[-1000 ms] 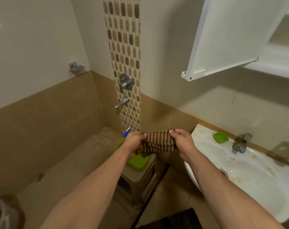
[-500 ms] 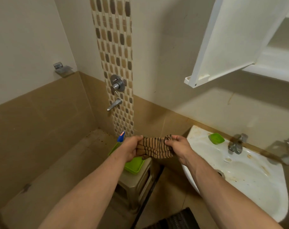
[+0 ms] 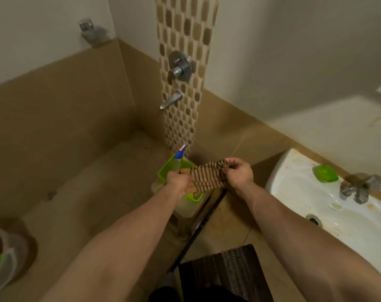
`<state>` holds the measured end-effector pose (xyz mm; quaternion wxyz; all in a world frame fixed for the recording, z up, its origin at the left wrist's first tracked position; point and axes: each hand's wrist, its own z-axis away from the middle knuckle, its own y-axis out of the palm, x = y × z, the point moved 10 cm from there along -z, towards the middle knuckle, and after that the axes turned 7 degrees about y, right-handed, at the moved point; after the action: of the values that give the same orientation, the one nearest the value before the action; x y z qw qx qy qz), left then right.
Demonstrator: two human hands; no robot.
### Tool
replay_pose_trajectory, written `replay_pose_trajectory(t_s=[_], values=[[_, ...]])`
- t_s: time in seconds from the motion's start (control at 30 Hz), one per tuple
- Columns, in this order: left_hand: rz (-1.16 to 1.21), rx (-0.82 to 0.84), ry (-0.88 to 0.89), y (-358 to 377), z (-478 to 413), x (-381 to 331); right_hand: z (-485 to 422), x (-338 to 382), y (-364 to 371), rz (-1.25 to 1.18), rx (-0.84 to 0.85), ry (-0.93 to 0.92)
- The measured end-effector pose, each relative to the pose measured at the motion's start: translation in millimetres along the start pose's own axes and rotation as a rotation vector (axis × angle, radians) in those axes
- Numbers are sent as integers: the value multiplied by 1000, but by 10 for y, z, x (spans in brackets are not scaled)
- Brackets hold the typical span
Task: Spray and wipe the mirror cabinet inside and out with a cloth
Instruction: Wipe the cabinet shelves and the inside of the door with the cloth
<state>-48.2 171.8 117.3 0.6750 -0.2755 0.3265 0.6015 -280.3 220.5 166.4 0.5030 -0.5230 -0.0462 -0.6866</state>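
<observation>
Striped woven cloth (image 3: 208, 176), glossy green plastic tray (image 3: 164, 171), shiny metal tap (image 3: 171, 100), stained glazed sink (image 3: 346, 214).

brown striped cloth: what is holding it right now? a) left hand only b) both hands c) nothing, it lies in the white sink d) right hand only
b: the left hand and the right hand each grip one end of the brown striped cloth, held between them over the green plastic tray.

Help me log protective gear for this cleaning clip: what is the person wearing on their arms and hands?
The left hand and right hand are bare: no gloves, and no watch, bracelet or ring shows. Both forearms are uncovered to the frame's lower edge, with no sleeve in view.
</observation>
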Motion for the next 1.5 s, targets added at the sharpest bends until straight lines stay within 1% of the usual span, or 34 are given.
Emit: replay_pose_trajectory(t_s=[0.1, 0.2, 0.37, 0.53, 0.67, 0.8, 0.97, 1.03, 1.13, 1.17, 1.23, 1.33, 1.4, 1.5], values=[[34, -64, -29, 10, -169, 175, -222, -156, 165, 48, 0, 38], [54, -128, -98, 86, -524, 508, -571, -357, 480, 168, 70, 39], [-6, -136, -139, 155, -1106, 1008, -1174, -636, 951, 347, 151, -21], [44, -190, -193, 151, -1595, 1490, -1642, -856, 1352, 431, 234, -68], [64, -210, -244, 176, -1898, 1735, -1935, -1021, 1721, 515, 305, -98], [88, -252, -250, 230, -2144, 1915, -2088, -1175, 1967, 561, 344, -145], [-38, -259, -271, 229, -2342, 2134, -2197, -1347, 2108, 629, 345, -168], [-145, -294, -232, 180, -2364, 2116, -2221, -1381, 2123, 644, 344, -163], [-470, -276, -124, 141, -2337, 1916, -2224, -1326, 2081, 663, 293, -205], [-547, -274, -94, 135, -2307, 1851, -2200, -1286, 2042, 659, 267, -219], [-612, -256, -52, 133, -2240, 1759, -2107, -1209, 1980, 658, 238, -256], [-689, -207, 36, 185, -2070, 1560, -1864, -1035, 1909, 709, 239, -356], [-766, -181, 161, 216, -1888, 1302, -1640, -885, 1838, 774, 227, -419], [-881, -112, 395, 323, -1576, 850, -1261, -604, 1656, 904, 143, -486]])
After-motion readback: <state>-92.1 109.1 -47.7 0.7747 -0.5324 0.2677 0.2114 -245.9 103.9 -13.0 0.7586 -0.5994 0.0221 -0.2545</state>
